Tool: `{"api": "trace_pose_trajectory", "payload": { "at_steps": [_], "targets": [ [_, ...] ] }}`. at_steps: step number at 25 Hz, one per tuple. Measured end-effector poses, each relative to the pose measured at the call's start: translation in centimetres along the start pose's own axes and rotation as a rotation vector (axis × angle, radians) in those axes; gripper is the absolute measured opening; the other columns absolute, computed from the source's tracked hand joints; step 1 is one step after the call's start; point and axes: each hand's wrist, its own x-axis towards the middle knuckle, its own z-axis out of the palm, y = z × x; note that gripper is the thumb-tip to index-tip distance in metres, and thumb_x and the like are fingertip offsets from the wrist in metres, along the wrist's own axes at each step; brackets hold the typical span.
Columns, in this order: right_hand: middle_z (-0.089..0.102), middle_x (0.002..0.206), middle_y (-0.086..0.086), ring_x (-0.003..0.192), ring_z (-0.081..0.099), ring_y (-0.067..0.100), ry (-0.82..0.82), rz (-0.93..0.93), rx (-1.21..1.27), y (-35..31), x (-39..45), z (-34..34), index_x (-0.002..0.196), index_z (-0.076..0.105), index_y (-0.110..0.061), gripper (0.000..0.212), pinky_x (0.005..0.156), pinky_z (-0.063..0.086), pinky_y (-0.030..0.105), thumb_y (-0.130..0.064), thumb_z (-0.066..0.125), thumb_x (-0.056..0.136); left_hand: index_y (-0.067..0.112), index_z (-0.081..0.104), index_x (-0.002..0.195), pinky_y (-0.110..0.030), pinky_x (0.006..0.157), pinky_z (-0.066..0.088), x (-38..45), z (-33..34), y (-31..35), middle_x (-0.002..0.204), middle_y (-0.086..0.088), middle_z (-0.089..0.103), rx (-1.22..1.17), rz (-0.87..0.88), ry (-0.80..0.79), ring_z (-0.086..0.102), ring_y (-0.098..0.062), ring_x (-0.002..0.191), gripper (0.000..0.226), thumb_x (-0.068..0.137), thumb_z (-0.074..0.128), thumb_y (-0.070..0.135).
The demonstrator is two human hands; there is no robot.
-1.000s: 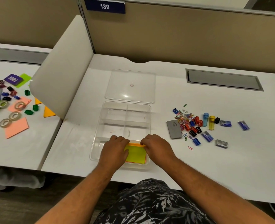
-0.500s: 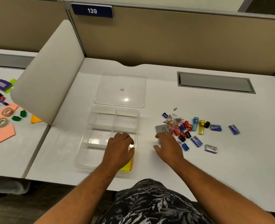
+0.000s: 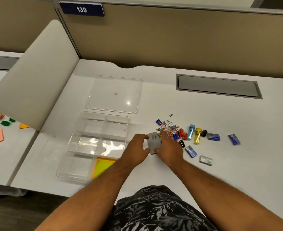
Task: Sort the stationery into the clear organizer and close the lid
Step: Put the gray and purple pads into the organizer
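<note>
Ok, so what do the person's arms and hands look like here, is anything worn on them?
Both forearms are bare, with no sleeves in view. The left hand and right hand show no gloves, and no watch or rings can be seen. Below them is a dark garment with a pale leaf print.

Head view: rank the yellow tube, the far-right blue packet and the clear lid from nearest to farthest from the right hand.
From the right hand:
1. Yellow tube, just to its right in the pile.
2. Far-right blue packet, at the right end of the row.
The clear lid, up-left behind the organizer, is too close to the packet to rank.
</note>
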Motion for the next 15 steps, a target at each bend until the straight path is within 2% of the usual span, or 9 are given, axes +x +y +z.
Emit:
{"api": "trace_pose_trajectory", "payload": {
  "at_steps": [2, 5, 7, 9, 11, 13, 15],
  "targets": [
    [0.073, 0.112, 0.000, 0.098, 0.071, 0.024, -0.021, 0.033, 0.209, 0.5, -0.2, -0.2, 0.139, 0.043, -0.028, 0.072, 0.072, 0.060, 0.039, -0.034, 0.085, 0.081, 0.018, 0.054, 0.137, -0.024, 0.098, 0.047, 0.7, 1.0, -0.2, 0.140, -0.003, 0.053, 0.011, -0.031, -0.021, 0.059, -0.020, 0.120, 0.053, 0.088, 0.074, 0.018],
    [0.070, 0.089, 0.004, 0.084, 0.067, 0.021, -0.052, 0.064, 0.512, 1.8, -0.2, -0.3, 0.112, 0.065, -0.020, 0.036, 0.076, 0.062, 0.046, -0.015, 0.083, 0.081, 0.015, 0.050, 0.142, -0.023, 0.102, 0.041, 1.3, 1.4, 0.0, 0.143, -0.007, 0.052, -0.018, -0.041, 0.013, 0.056, -0.024, 0.126, 0.057, 0.089, 0.071, 0.011],
    [0.071, 0.089, 0.009, 0.082, 0.066, 0.020, -0.067, 0.077, 0.679, 2.1, -0.6, -0.7, 0.100, 0.071, -0.019, 0.022, 0.080, 0.061, 0.049, -0.009, 0.082, 0.083, 0.015, 0.046, 0.148, -0.025, 0.108, 0.039, 1.5, 1.2, 0.4, 0.147, -0.005, 0.051, -0.068, -0.045, 0.034, 0.052, -0.021, 0.132, 0.061, 0.091, 0.066, 0.007],
    [0.071, 0.090, 0.009, 0.081, 0.066, 0.021, -0.061, 0.042, 0.784, 1.7, -1.0, -1.3, 0.098, 0.073, -0.022, 0.019, 0.079, 0.060, 0.049, -0.011, 0.081, 0.085, 0.018, 0.049, 0.145, -0.027, 0.109, 0.042, 1.4, 0.5, 0.9, 0.144, -0.001, 0.056, -0.101, -0.017, 0.102, 0.054, -0.017, 0.129, 0.055, 0.093, 0.063, 0.008],
    [0.072, 0.090, 0.003, 0.084, 0.069, 0.023, -0.032, -0.009, 0.827, 0.4, -1.1, -2.1, 0.098, 0.074, -0.028, 0.018, 0.076, 0.060, 0.043, -0.014, 0.079, 0.088, 0.021, 0.058, 0.136, -0.022, 0.102, 0.046, 1.4, -1.0, 1.0, 0.132, 0.003, 0.064, -0.112, 0.016, 0.232, 0.057, -0.012, 0.118, 0.044, 0.094, 0.064, 0.011],
    [0.073, 0.093, -0.006, 0.087, 0.071, 0.020, 0.020, -0.041, 0.851, -1.7, -0.8, -2.6, 0.097, 0.074, -0.032, 0.020, 0.073, 0.061, 0.037, -0.013, 0.076, 0.090, 0.026, 0.063, 0.125, -0.008, 0.087, 0.041, 1.2, -3.3, 0.6, 0.114, 0.009, 0.068, -0.095, 0.056, 0.341, 0.057, -0.007, 0.102, 0.033, 0.094, 0.065, 0.015],
    [0.074, 0.097, -0.013, 0.088, 0.071, 0.015, 0.056, -0.076, 0.869, -4.5, 0.0, -2.8, 0.099, 0.074, -0.033, 0.023, 0.072, 0.064, 0.032, -0.011, 0.072, 0.093, 0.030, 0.065, 0.117, -0.007, 0.077, 0.039, 1.1, -5.9, -0.6, 0.103, 0.013, 0.066, -0.102, 0.064, 0.412, 0.056, -0.004, 0.093, 0.027, 0.094, 0.065, 0.017]
  ]
}}
